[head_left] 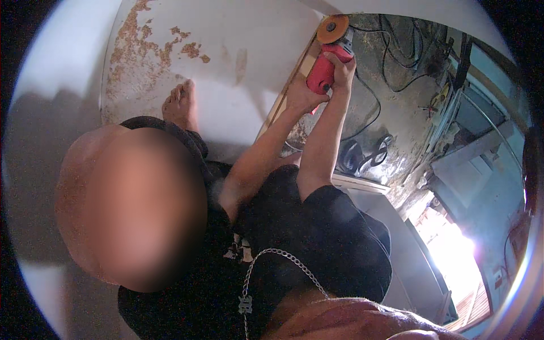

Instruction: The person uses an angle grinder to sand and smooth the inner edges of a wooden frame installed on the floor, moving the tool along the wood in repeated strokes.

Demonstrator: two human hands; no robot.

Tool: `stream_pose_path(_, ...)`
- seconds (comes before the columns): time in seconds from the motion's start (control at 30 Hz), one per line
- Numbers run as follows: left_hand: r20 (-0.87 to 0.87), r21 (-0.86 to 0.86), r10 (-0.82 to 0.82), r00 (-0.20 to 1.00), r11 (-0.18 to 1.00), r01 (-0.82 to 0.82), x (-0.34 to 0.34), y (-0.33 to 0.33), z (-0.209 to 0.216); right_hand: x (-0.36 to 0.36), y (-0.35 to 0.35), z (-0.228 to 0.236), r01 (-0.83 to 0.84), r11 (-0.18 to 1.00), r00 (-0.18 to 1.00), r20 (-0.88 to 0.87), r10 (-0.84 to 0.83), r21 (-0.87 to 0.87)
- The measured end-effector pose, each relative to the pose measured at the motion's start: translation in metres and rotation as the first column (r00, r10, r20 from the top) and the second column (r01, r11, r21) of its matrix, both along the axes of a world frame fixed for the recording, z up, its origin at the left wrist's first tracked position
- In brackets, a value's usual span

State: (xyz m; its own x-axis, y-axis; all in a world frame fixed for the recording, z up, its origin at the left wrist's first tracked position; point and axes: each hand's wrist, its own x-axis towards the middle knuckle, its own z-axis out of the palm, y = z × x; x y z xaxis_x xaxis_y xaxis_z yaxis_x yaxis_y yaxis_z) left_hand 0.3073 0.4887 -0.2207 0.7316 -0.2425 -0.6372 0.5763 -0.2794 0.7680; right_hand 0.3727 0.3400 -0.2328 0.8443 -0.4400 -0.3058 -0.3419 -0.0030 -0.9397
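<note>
A red angle grinder (322, 72) with an orange disc (333, 28) is held in both hands at the upper middle. My right hand (343, 69) wraps round the body close to its head. Lower down, my left hand (306, 97) closes on the rear end of the tool. The disc is over the far end of the wooden edge strip (276, 110) of a white panel (249, 56); I cannot tell whether they touch. A dark cord (371, 93) runs near the grinder on the right. Some fingers are hidden by the tool.
Brown patches (141, 51) mark the panel's left part, with a bare foot (182, 105) beside them. Black cables (399, 56) loop across the dirty floor on the right. Dark items with loops (368, 156) lie nearer. A bright opening (453, 255) is at the lower right.
</note>
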Motion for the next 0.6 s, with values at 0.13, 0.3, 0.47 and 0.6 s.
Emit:
stream_pose_path(0.13, 0.021, 0.05, 0.006, 1.0, 0.999, -0.007, 0.003, 0.005, -0.001, 0.004, 0.008, 0.0, 0.007, 1.0, 1.0, 0.016, -0.006, -0.005)
stream_pose_path(0.3, -0.01, 0.028, -0.035, 0.999, 0.999, 0.035, 0.005, 0.008, 0.002, 0.005, 0.014, 0.004, 0.033, 0.999, 0.999, 0.044, -0.032, -0.026)
stream_pose_path(0.47, -0.027, 0.044, -0.025, 0.999, 0.999, 0.026, 0.007, 0.007, 0.01, 0.004, 0.015, 0.009, 0.038, 0.999, 0.998, 0.044, -0.039, 0.003)
stream_pose_path(0.6, 0.054, 0.038, 0.046, 0.997, 0.998, -0.048, 0.007, 0.009, 0.001, 0.011, 0.022, 0.01, 0.024, 0.999, 0.998, 0.056, -0.022, -0.038)
